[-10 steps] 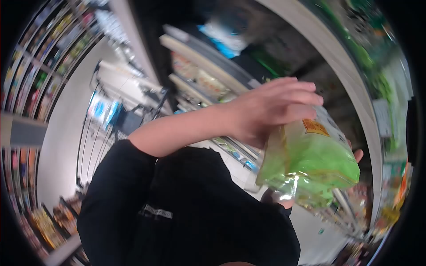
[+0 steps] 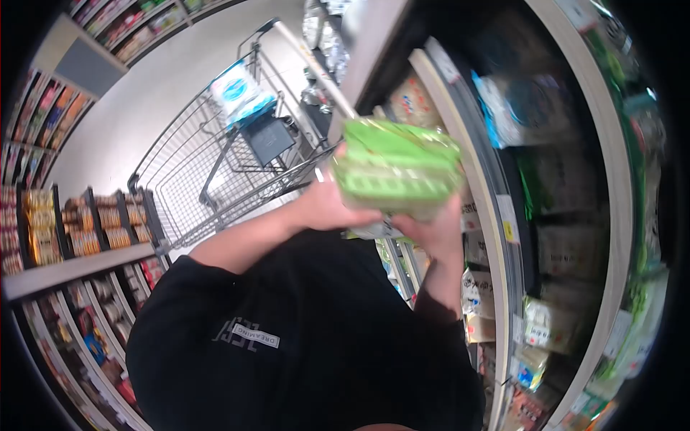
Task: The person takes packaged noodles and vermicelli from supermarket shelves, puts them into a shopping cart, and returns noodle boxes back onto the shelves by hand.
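Note:
A green plastic package (image 2: 399,169) with clear shiny wrapping is held up in front of my chest; motion blur hides its print, so its contents cannot be told. My left hand (image 2: 327,205) grips its left side, with the thumb along the lower edge. On the right side, my right hand (image 2: 435,226) holds it from below, its thumb near the left one. The fingers of both hands are partly hidden behind the package.
A metal shopping cart (image 2: 187,183) stands at my left, with a blue-and-white packet (image 2: 241,93) and a dark box (image 2: 267,138) in it. Close on my right are shelves (image 2: 489,194) of bagged goods. More stocked shelves (image 2: 86,262) line the far left.
The green package has moved from the right side, by the shelves, to the middle before my chest. My left hand has shifted from its top to its side. The view has turned, showing more cart.

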